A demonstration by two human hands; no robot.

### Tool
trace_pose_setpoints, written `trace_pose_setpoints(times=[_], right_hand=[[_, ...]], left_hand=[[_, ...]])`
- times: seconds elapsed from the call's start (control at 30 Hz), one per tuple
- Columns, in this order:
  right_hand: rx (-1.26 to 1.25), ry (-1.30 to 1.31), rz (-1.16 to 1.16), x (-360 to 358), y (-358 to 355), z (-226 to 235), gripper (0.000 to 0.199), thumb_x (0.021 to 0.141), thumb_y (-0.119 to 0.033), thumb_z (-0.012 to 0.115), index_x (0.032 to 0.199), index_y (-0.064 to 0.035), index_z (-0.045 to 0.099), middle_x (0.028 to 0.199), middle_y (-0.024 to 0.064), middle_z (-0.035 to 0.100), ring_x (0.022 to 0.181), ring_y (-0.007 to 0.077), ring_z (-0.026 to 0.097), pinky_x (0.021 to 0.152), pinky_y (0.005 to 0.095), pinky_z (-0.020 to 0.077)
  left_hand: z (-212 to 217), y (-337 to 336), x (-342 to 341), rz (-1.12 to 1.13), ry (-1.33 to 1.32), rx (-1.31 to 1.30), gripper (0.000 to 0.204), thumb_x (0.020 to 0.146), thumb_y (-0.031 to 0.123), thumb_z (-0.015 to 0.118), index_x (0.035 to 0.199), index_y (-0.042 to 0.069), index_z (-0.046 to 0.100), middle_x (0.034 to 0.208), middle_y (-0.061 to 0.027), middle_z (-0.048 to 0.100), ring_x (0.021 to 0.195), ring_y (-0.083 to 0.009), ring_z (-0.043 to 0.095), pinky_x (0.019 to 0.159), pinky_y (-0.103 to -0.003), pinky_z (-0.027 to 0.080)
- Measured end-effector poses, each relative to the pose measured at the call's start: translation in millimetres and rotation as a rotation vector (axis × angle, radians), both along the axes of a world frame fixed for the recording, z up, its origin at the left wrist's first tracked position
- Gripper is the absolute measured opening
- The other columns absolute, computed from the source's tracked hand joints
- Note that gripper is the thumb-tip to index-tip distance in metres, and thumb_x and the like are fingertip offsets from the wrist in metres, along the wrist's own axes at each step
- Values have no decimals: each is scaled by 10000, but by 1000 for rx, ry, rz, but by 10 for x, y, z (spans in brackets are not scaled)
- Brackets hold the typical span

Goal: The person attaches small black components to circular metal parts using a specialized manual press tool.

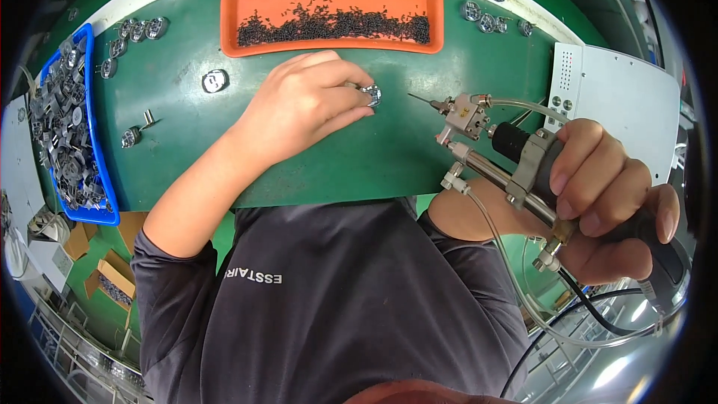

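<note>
My left hand (pixel 310 101) reaches over the green mat and pinches a small round silver-and-black part (pixel 375 95), whose far side stays hidden under the fingers. To its right, my right hand (pixel 602 187) is wrapped round the grip of a metal dispensing valve (pixel 486 164). The valve's thin needle (pixel 422 98) points left toward the pinched part, with a gap between them. Clear tubing (pixel 493 228) and a black hose run from the valve. Another round part with a white face (pixel 215 81) lies on the mat left of my left hand.
An orange tray (pixel 329 49) at the far middle holds many small black pieces and one round part. A blue bin (pixel 105 179) heaped with parts stands at left. Several round parts (pixel 137 31) sit along the far edge. A white box (pixel 621 105) is at right.
</note>
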State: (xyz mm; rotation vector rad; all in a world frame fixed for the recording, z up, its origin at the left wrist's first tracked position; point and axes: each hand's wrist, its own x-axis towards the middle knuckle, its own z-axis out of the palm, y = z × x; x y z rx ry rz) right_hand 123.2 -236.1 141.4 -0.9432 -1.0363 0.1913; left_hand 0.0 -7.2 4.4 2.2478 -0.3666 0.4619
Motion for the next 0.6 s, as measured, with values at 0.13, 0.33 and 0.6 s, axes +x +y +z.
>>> trace_pose_setpoints(times=[0.13,0.33,0.6], right_hand=[[-36,2,54,31,54,-27,341,1017,-421,652,1227,-153,636,752,-37,562,601,111,540,624,298,418],[-52,-13,107,-10,196,-88,342,1017,-443,655,1221,-171,621,775,-33,568,607,114,547,630,302,429],[-160,-56,149,21,189,-5,343,1023,-447,648,1235,-179,614,776,-26,571,603,119,549,619,309,433]], left_hand=[[2,-4,2,5,-18,-8,156,756,97,846,854,26,747,1012,-58,727,846,-248,676,748,-385,564],[-4,-13,0,8,-14,-6,162,754,94,841,871,23,755,1043,-61,741,848,-248,668,757,-385,565],[-2,-25,24,7,-25,1,167,756,85,837,883,9,759,1063,-66,762,836,-243,663,750,-381,564]])
